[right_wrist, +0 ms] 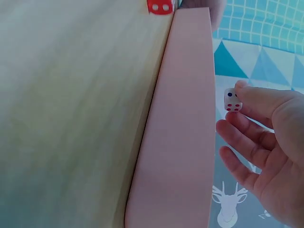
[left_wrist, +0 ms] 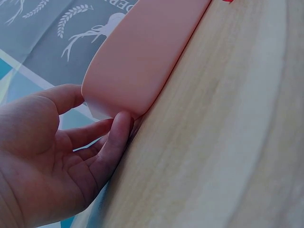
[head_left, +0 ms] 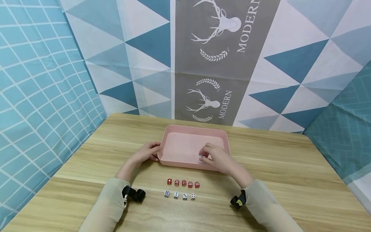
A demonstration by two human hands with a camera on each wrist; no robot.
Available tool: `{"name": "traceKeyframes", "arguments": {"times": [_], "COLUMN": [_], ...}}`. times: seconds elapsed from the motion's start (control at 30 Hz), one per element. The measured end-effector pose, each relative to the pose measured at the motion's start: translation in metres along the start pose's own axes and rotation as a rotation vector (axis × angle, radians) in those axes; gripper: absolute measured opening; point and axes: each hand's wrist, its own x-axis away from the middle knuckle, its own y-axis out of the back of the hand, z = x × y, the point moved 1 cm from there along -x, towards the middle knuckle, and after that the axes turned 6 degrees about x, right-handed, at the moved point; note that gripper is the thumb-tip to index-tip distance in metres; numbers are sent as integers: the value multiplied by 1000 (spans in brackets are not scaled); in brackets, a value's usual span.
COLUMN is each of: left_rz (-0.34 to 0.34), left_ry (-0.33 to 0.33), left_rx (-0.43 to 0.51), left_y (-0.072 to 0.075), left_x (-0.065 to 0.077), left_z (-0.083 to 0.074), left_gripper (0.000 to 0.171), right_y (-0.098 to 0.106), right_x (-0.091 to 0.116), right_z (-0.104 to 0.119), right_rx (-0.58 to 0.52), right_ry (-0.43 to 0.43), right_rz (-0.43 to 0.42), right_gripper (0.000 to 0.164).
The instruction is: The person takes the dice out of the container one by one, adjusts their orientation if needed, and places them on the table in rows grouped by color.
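Note:
A shallow pink tray (head_left: 181, 146) lies on the wooden table. My left hand (head_left: 147, 152) holds its left end; in the left wrist view the thumb meets the rim and curled fingers rest against the outer wall of the tray (left_wrist: 137, 57). Over the front right part of the tray, my right hand (head_left: 217, 158) pinches a white die (right_wrist: 232, 100) between thumb and fingertips. That die shows dark and red dots, above the tray's rim. Closer to me stands a row of several red dice (head_left: 184, 183), with several white dice (head_left: 176, 195) in a row before it.
The wooden table (head_left: 275, 180) extends around the tray on both sides. Behind it hangs a patterned cloth (head_left: 150, 58) with triangles and deer heads. A blue tiled-pattern cloth (head_left: 34, 80) hangs at the left. One red die (right_wrist: 160, 6) shows at the top of the right wrist view.

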Motion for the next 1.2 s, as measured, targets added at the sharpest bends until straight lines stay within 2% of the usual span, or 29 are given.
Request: {"name": "traceKeyframes", "arguments": {"times": [0.3, 0.5, 0.93, 1.2], "left_rz": [3, 2, 0, 10], "left_ry": [2, 2, -2, -11], "left_rx": [1, -4, 3, 6], "left_y": [-1, 0, 1, 1], "left_x": [0, 0, 0, 0], "left_z": [0, 1, 0, 1], "left_gripper": [46, 46, 43, 44], "right_y": [-2, -3, -1, -2], "right_x": [19, 30, 46, 51], "right_z": [9, 14, 30, 37], "right_rx": [-31, -52, 4, -6], "right_ry": [28, 50, 77, 103], "right_rz": [2, -1, 70, 139], "right_gripper": [6, 11, 17, 12]}}
